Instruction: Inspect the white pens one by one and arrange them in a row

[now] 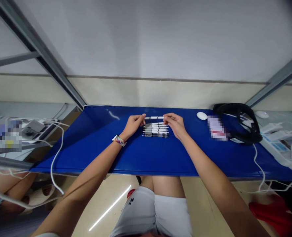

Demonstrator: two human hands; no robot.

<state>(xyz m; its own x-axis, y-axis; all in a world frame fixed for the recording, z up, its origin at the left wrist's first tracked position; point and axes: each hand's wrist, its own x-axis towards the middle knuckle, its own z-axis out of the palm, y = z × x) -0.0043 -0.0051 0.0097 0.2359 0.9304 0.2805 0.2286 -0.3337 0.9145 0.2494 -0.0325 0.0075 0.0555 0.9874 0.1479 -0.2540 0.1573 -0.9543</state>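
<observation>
A white pen [157, 117] with a grey end lies level between my two hands. My left hand [134, 125] pinches its left end between thumb and fingers. At the other end, my right hand [175, 124] has its fingertips closed on the pen. Just below it, nearer to me, several similar pens [156, 128] lie side by side in a neat row on the blue tabletop. The nearest of them is a dark, see-through pen [156, 135]. My fingers cover part of the far pens' ends.
On the right are a white mouse [201, 116], a blurred-out packet [217, 127], a black headset strap [247, 121] and a white power strip [279, 144]. A white cable [61, 144] hangs over the left edge of the blue tabletop [86, 151]. Metal posts rise at both sides.
</observation>
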